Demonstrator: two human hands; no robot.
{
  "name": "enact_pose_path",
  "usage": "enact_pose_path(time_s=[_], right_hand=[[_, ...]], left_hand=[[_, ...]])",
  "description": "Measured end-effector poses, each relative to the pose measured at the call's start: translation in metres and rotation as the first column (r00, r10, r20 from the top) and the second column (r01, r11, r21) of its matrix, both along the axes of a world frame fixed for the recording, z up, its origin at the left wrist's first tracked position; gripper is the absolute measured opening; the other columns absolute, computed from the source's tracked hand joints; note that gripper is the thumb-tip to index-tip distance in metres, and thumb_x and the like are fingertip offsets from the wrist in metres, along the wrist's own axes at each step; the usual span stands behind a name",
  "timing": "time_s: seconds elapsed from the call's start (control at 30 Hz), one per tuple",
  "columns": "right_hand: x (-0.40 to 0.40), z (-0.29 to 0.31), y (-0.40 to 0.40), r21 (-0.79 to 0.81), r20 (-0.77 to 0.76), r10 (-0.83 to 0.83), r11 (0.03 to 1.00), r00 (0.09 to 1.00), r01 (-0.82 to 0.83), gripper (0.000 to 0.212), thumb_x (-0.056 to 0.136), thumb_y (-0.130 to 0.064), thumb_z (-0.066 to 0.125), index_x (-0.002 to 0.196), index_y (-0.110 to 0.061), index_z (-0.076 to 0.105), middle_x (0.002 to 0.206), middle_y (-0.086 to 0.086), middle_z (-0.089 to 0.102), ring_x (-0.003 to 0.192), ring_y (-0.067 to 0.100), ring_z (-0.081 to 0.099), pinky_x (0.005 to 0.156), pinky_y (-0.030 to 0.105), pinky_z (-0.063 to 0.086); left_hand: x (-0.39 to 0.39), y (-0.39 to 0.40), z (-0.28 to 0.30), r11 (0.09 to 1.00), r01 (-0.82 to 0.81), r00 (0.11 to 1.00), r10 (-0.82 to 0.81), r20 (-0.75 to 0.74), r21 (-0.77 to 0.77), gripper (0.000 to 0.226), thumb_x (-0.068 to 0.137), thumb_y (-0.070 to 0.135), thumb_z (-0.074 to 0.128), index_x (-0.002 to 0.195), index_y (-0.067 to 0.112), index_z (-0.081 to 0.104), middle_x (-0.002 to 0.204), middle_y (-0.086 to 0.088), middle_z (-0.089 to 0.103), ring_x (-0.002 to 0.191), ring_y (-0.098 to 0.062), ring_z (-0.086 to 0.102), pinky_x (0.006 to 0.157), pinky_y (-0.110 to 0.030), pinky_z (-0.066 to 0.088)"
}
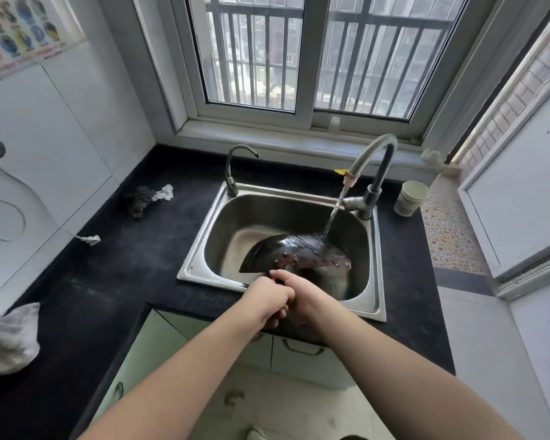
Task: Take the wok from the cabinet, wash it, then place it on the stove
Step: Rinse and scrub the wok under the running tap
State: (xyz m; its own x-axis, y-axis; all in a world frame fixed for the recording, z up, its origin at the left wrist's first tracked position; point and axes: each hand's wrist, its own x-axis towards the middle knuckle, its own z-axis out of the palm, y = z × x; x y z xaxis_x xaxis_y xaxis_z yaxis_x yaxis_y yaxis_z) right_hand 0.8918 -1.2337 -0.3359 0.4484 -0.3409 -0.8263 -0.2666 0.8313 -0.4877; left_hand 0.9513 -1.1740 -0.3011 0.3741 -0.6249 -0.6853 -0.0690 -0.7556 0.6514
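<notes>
A dark wok [299, 252] is held tilted inside the steel sink [200, 249], its outer bottom facing up. Water runs from the tall faucet [375, 160] onto the wok's far right side. My left hand [267, 296] and my right hand [299, 295] meet at the sink's front edge, both closed around the wok's handle, which is mostly hidden under the fingers. The stove is not in view.
A smaller faucet [235, 166] stands at the sink's back left. A dark scrubber with a white cloth [146, 198] lies on the black counter to the left. A pale cup [410, 198] stands right of the sink. Pale green cabinet doors [299, 350] are below.
</notes>
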Motion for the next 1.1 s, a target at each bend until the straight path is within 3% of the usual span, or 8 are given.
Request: enact_pose_path(time_s=[0.17,0.37,0.43,0.57,0.8,0.93,1.0,1.1], right_hand=[[-0.004,-0.005,-0.019,0.03,0.199,0.047,0.998,0.979,-0.054,0.06,0.097,-0.044,0.041,0.05,-0.012,0.059,0.039,0.003,0.047,0.036,0.017,0.045,0.05,0.025,0.04],[-0.034,0.004,-0.053,-0.04,0.154,0.165,0.986,0.974,-0.161,0.044,0.098,-0.049,0.042,0.086,-0.01,0.061,0.066,0.004,0.068,0.067,0.018,0.066,0.076,0.035,0.054],[-0.059,0.006,-0.074,-0.089,0.039,0.245,0.966,0.969,-0.241,0.048,0.1,-0.048,0.037,0.089,-0.009,0.063,0.074,0.006,0.072,0.074,0.019,0.067,0.071,0.032,0.053],[-0.12,0.016,-0.131,-0.175,-0.103,0.296,0.934,0.95,-0.311,0.034,0.101,-0.034,0.04,0.086,-0.012,0.061,0.065,0.0,0.068,0.058,0.012,0.061,0.055,0.024,0.045],[-0.134,0.016,-0.235,-0.433,-0.196,-0.061,0.901,0.979,-0.03,0.018,0.097,-0.022,0.047,0.093,-0.013,0.061,0.066,-0.001,0.057,0.046,0.008,0.051,0.048,0.018,0.039],[-0.112,0.006,-0.272,-0.728,-0.28,-0.045,0.661,0.959,-0.182,0.027,0.099,-0.022,0.043,0.12,-0.016,0.059,0.094,0.006,0.061,0.061,0.016,0.061,0.057,0.027,0.051],[-0.098,0.003,-0.284,-0.799,-0.417,0.043,0.459,0.908,-0.388,0.035,0.098,-0.021,0.042,0.132,-0.021,0.053,0.1,0.004,0.06,0.071,0.022,0.065,0.07,0.032,0.055],[-0.071,-0.003,-0.298,-0.771,-0.602,0.164,0.134,0.781,-0.622,0.04,0.1,-0.023,0.042,0.139,-0.018,0.048,0.099,0.003,0.057,0.083,0.019,0.058,0.07,0.025,0.046]], left_hand=[[0.008,-0.018,0.018,0.998,-0.059,0.988,0.06,-0.143,0.011,0.023,0.087,0.006,0.053,0.065,0.011,0.049,0.054,-0.002,0.045,0.033,-0.007,0.037,0.036,-0.013,0.028],[0.012,-0.039,0.039,0.988,-0.132,0.937,0.151,-0.315,0.081,0.021,0.09,0.008,0.049,0.069,0.014,0.05,0.054,0.001,0.046,0.028,-0.002,0.036,0.033,-0.01,0.026],[0.015,-0.044,0.042,0.983,-0.153,0.926,0.18,-0.332,0.105,0.02,0.09,0.009,0.05,0.071,0.013,0.048,0.048,0.002,0.046,0.026,-0.002,0.035,0.031,-0.01,0.025],[0.017,-0.054,0.046,0.975,-0.171,0.92,0.211,-0.331,0.145,0.015,0.09,0.011,0.053,0.076,0.012,0.049,0.045,0.003,0.047,0.027,-0.003,0.036,0.03,-0.012,0.025],[0.007,-0.066,0.045,0.958,-0.231,0.905,0.277,-0.324,0.171,0.011,0.09,0.012,0.054,0.08,0.01,0.052,0.047,0.002,0.048,0.028,-0.004,0.036,0.03,-0.013,0.026],[-0.005,-0.067,0.041,0.956,-0.245,0.914,0.282,-0.291,0.16,0.014,0.089,0.012,0.056,0.076,0.012,0.051,0.05,0.001,0.048,0.031,-0.006,0.036,0.032,-0.014,0.026],[-0.009,-0.064,0.037,0.953,-0.256,0.916,0.293,-0.273,0.165,0.018,0.087,0.011,0.057,0.071,0.012,0.05,0.049,0.0,0.048,0.031,-0.007,0.036,0.033,-0.015,0.026],[-0.01,-0.06,0.034,0.948,-0.26,0.92,0.301,-0.251,0.183,0.016,0.086,0.011,0.059,0.073,0.01,0.052,0.05,-0.001,0.048,0.031,-0.007,0.035,0.032,-0.015,0.025]])
